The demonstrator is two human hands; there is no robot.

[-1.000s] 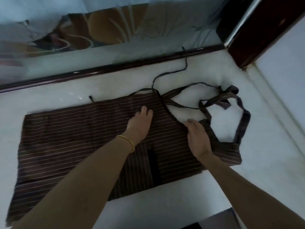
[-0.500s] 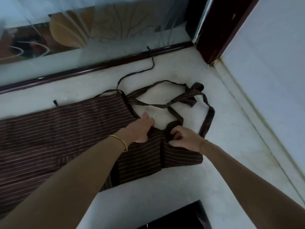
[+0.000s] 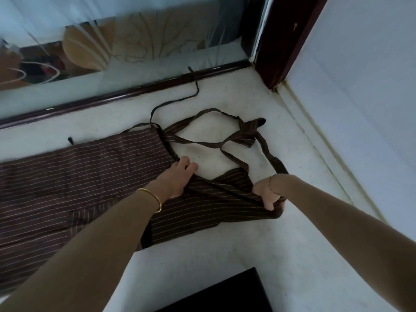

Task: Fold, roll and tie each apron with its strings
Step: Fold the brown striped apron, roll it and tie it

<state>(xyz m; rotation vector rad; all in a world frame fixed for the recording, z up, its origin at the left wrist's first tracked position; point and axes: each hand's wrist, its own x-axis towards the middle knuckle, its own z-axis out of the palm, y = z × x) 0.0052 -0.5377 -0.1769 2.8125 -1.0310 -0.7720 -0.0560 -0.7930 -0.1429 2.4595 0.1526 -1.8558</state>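
One dark brown cloth apron with thin pale stripes (image 3: pixel 78 176), spread flat across a white speckled stone floor (image 3: pixel 225 255), the skirt running off to the left and the bib end at the right, near the corner of the room. Possibly a flat patch pocket on the skirt beside the left forearm; contents impossible to tell.

Two kinds of string beyond the bib: a wide striped neck strap (image 3: pixel 225 145) looped and crossed over itself on the bare floor, and a thin dark tie string (image 3: pixel 177 101) trailing up to the dark wooden sill rail (image 3: pixel 112 97) beneath a frosted glass panel (image 3: pixel 135 52).

Left hand (image 3: pixel 177 179) palm down on the apron's slanted edge, pressing it to the floor. Fingers (image 3: pixel 191 165) straight and close together, the tips reaching just past the cloth onto the stone. A plain gold bangle (image 3: pixel 153 197) round that wrist.

Right hand (image 3: pixel 266 194) at the bib's outer corner, fingers curled round a bunched fold of striped cloth, gripping it tight and raising it slightly off the floor. A thin beaded bracelet (image 3: pixel 271 188) on that wrist.

To the right, a pale blue-white wall (image 3: pixel 360 86) and a dark red-brown wooden post (image 3: pixel 283 41). At the bottom edge, a flat black object (image 3: pixel 225 293), not identifiable.
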